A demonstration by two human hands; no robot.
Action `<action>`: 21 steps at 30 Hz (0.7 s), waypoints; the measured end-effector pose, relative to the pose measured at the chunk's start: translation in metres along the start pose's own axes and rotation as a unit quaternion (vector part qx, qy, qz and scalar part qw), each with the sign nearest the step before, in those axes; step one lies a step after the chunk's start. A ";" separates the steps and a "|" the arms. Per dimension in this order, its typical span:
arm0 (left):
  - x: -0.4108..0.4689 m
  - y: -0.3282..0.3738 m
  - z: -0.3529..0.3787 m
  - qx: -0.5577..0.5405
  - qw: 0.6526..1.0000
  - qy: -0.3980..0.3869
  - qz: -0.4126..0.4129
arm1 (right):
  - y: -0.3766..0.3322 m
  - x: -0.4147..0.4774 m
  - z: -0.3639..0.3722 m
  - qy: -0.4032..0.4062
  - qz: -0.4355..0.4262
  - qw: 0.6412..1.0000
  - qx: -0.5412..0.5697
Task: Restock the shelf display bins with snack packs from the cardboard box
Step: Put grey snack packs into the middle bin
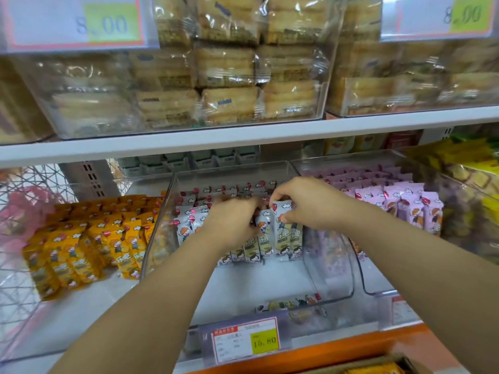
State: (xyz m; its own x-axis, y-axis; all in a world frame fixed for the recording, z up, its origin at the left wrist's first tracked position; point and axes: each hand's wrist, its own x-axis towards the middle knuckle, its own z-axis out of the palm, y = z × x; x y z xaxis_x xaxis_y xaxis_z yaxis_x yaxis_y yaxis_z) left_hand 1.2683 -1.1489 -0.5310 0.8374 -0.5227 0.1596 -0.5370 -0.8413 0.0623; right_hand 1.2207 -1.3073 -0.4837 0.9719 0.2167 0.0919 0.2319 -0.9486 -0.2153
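Both my hands reach into the middle clear display bin (328, 271), which holds rows of upright white snack packs (189, 225). My right hand (302, 201) pinches the top of one white snack pack (282, 228) at the front right of the rows. My left hand (235, 220) is curled over the tops of the white packs just left of it, gripping them. A corner of the cardboard box (388, 365) with orange packs inside shows at the bottom edge.
A bin of orange packs (81, 244) sits to the left, a bin of purple packs (405, 206) to the right. Price tag (245, 338) hangs on the middle bin's front. The upper shelf (243, 136) carries bins of clear-wrapped biscuits. A wire basket (19, 211) stands far left.
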 end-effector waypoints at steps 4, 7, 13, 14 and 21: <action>-0.002 -0.002 0.005 0.000 1.000 0.010 0.000 | 0.002 0.008 0.004 0.007 0.014 0.999 -0.038; -0.002 -0.001 0.007 0.015 0.999 0.030 0.001 | 0.001 0.015 0.009 0.007 0.014 0.997 -0.081; -0.006 0.001 0.004 0.073 0.996 0.051 -0.001 | -0.005 0.026 0.020 0.030 0.005 0.966 -0.257; -0.008 0.003 0.003 0.069 0.996 0.059 -0.006 | -0.005 0.025 0.018 0.037 0.010 0.969 -0.244; -0.035 0.013 -0.006 -0.273 0.956 -0.100 0.040 | 0.017 -0.053 0.003 0.205 -0.023 0.977 0.049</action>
State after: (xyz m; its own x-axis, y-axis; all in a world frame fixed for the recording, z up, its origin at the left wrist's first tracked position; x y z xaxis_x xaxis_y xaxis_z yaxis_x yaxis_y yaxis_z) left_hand 1.2317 -1.1411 -0.5296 0.7647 -0.6444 -0.0023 -0.5281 -0.6287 0.5708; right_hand 1.1738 -1.3344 -0.4956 0.8671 0.1284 0.4813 0.2969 -0.9090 -0.2926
